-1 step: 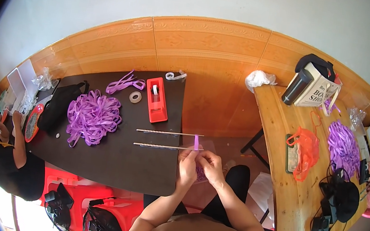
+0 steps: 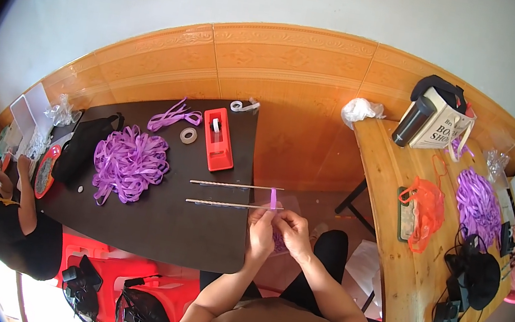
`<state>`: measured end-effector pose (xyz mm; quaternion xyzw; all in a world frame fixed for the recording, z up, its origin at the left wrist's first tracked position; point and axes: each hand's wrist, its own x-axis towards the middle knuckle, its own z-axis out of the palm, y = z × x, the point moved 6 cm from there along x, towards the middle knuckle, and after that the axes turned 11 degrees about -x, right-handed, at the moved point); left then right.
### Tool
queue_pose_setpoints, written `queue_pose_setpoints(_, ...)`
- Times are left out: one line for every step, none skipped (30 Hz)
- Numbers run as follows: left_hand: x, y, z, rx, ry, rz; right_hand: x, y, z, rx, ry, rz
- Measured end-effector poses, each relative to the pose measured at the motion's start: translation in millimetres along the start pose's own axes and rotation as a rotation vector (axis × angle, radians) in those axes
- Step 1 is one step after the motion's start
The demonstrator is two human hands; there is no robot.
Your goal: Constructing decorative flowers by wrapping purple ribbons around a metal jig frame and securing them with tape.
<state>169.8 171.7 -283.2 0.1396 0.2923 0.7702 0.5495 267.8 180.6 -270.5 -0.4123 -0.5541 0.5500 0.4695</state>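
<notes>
Two thin sticks [image 2: 218,204] lie parallel on the dark table, their right ends jutting past its edge. A short purple ribbon [image 2: 274,198] spans those ends, running from the far stick to the near one. Just below the near stick, my left hand [image 2: 261,229] is closed in a pinch on the ribbon. My right hand [image 2: 294,232] meets it from the right, fingers also closed at the ribbon's lower end. The fingers hide the ribbon's end. Beneath the hands, low between my legs, more purple material shows partly inside a clear container or bag.
On the dark table [image 2: 147,231] are a purple ribbon heap [image 2: 130,165], a red tape dispenser [image 2: 218,140], a tape roll [image 2: 188,135] and a black bag [image 2: 83,145]. A wooden table [image 2: 384,160] at right holds another ribbon heap [image 2: 478,206]. A person [image 2: 20,235] sits at far left.
</notes>
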Motion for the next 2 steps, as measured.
queue_pose_setpoints(0.2, -1.1, -1.0, -0.018, -0.006, -0.005, -0.8, 3.5, -0.6, 0.03, 0.018, 0.008)
queue_pose_setpoints(0.4, -2.4, -2.2, -0.037, -0.01, -0.011, -1.4, 5.8, 0.1, 0.042, 0.0, 0.031)
